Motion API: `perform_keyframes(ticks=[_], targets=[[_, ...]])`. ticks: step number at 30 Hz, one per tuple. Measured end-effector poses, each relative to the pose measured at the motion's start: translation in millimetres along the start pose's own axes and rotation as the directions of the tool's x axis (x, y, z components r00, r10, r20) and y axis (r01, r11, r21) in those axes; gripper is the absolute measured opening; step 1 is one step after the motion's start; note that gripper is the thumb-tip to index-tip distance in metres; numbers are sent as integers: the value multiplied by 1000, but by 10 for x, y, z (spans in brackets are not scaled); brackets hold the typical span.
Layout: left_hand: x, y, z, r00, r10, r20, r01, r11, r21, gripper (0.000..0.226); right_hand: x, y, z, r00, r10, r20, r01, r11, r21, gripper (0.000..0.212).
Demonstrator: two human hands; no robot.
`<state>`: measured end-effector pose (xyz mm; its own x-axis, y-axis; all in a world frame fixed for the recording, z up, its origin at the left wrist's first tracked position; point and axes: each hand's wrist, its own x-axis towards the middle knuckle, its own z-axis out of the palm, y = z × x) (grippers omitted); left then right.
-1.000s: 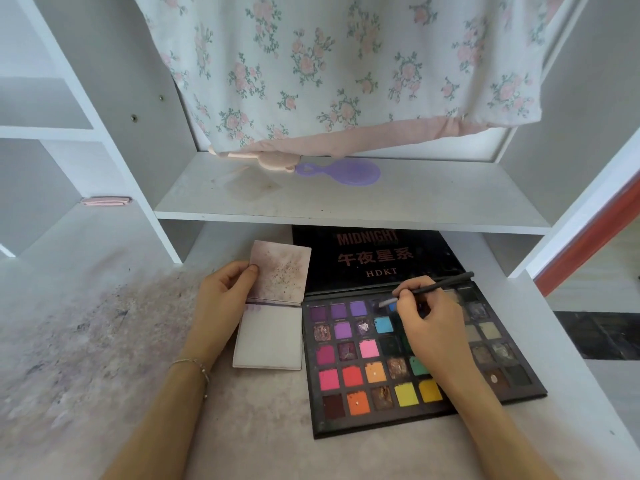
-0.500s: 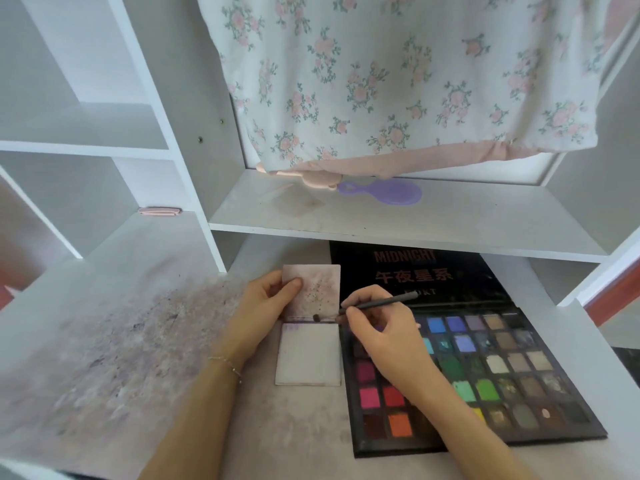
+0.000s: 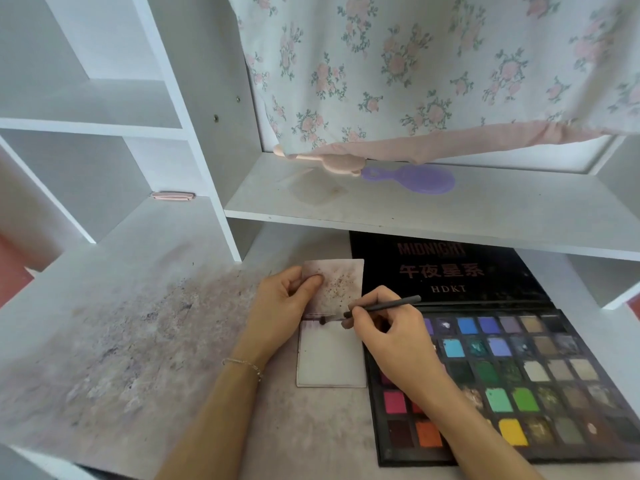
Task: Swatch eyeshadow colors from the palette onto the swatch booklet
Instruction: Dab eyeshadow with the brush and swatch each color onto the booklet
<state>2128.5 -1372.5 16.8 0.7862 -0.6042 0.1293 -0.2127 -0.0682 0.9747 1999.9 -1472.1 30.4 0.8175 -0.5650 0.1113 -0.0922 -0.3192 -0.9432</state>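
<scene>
A small open swatch booklet [image 3: 330, 358] lies on the desk, its speckled upper page raised. My left hand [image 3: 284, 306] pinches that upper page at its left edge, thumb on top. My right hand [image 3: 388, 330] grips a dark thin brush [image 3: 384, 307], and the brush tip touches the top left of the white lower page beside faint purple strokes. The black eyeshadow palette [image 3: 519, 375] lies open to the right, with many coloured pans; my right forearm covers part of its left columns.
The desk top [image 3: 121, 341] is stained with powder on the left. A white shelf [image 3: 415, 213] overhangs the palette lid and carries a purple hand mirror [image 3: 419, 179]. A floral cloth [image 3: 433, 64] hangs above. A pink clip [image 3: 172, 196] lies on the left ledge.
My right hand carried the brush from the palette's top row leftward onto the booklet; the tip now sits further left on the lower page. The view shifted left.
</scene>
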Motion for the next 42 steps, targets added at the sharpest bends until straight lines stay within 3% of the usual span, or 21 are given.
perform_keyframes(ticks=[42], targets=[[-4,18,9,998,59,18,-59,998,5,21,6,15,-6,997,16,74,-10,996,-84,13]])
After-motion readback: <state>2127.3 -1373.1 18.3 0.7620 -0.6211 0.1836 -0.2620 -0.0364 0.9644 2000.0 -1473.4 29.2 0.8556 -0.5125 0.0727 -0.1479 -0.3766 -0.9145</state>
